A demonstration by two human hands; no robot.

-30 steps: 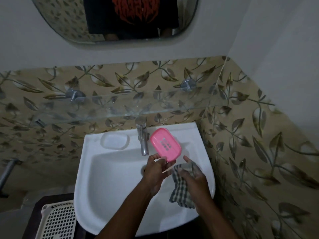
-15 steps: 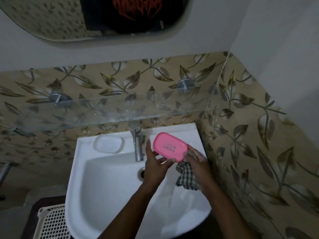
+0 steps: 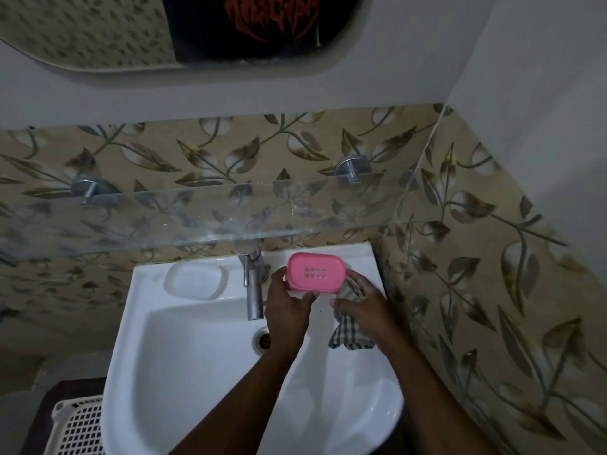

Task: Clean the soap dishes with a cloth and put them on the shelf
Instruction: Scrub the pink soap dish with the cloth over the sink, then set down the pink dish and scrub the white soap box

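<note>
A pink soap dish (image 3: pixel 316 272) with small drain holes is held over the back right of the white sink (image 3: pixel 184 356). My left hand (image 3: pixel 288 307) grips its left and front edge. My right hand (image 3: pixel 363 303) touches the dish's right end and clutches a checked cloth (image 3: pixel 348 330) that hangs below it. The glass shelf (image 3: pixel 197 215) runs along the tiled wall just above the dish, on two metal brackets, and nothing lies on it.
A steel tap (image 3: pixel 253 284) stands left of the dish, with the drain (image 3: pixel 262 338) below it. A moulded soap recess (image 3: pixel 196 280) sits on the sink's back left. A white perforated basket (image 3: pixel 77 425) is at the lower left. The tiled side wall is close on the right.
Both hands have carried the pink dish up and back toward the shelf, turning it from tilted to nearly level. My right hand with the cloth has closed in on the dish's right end.
</note>
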